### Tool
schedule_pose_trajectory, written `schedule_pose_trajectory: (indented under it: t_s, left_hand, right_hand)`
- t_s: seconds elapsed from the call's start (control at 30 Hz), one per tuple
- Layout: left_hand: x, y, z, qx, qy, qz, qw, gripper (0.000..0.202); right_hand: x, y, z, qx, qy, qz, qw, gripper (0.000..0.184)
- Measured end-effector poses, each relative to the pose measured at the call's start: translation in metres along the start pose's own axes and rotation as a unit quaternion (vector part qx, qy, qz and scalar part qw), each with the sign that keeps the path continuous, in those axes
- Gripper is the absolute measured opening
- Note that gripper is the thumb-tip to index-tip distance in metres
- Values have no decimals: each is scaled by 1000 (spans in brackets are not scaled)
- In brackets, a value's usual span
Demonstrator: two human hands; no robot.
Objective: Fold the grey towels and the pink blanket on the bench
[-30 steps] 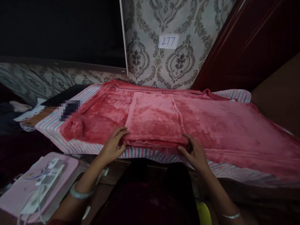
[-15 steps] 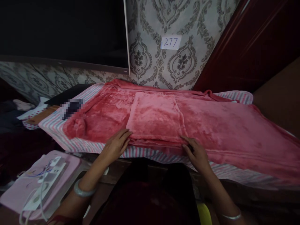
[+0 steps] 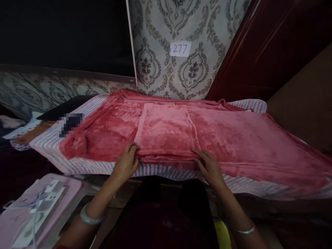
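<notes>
A pink plush blanket (image 3: 166, 128) lies spread over a long surface, with a lighter folded panel in its middle. The near-left corner of that panel is between the fingers and thumb of my left hand (image 3: 126, 162). At the near-right corner, my right hand (image 3: 209, 168) pinches the layered front edge, thumb below and fingers on top. Between the two hands the front edge runs nearly straight, and several layers show there. Under the blanket, a striped cloth (image 3: 160, 171) sticks out along the front and at the left.
A large black television (image 3: 64, 38) stands at the back left. Left of me, a power strip (image 3: 38, 214) with cables rests on a pink-topped box (image 3: 75, 185). A blurred-out dark object (image 3: 70, 125) lies on the cloth's left end. A dark red panel (image 3: 249, 58) leans at the right.
The whole view has shifted, so the blanket and both hands appear slightly further left. Both hands keep their hold on the folded panel's front corners.
</notes>
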State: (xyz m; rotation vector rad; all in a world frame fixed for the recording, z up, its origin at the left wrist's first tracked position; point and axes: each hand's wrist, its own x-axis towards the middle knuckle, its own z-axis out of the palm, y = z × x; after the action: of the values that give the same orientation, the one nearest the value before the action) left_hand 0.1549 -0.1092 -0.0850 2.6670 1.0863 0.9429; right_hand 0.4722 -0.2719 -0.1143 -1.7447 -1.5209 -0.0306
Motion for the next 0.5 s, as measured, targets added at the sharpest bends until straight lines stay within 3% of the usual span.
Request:
schedule_pose_trajectory:
  t_s: [0.23, 0.37, 0.5]
  left_hand:
    - [3, -6, 0, -94, 67, -28, 993, 22]
    - [4, -10, -2, -128, 66, -67, 987, 18]
    - [5, -8, 0, -126, 72, -54, 988, 17]
  right_hand:
    - [0, 0, 0, 12, 7, 0, 1000, 36]
    - [0, -1, -1, 13, -6, 7, 1000, 35]
    - [2, -9, -1, -64, 46, -6, 997, 31]
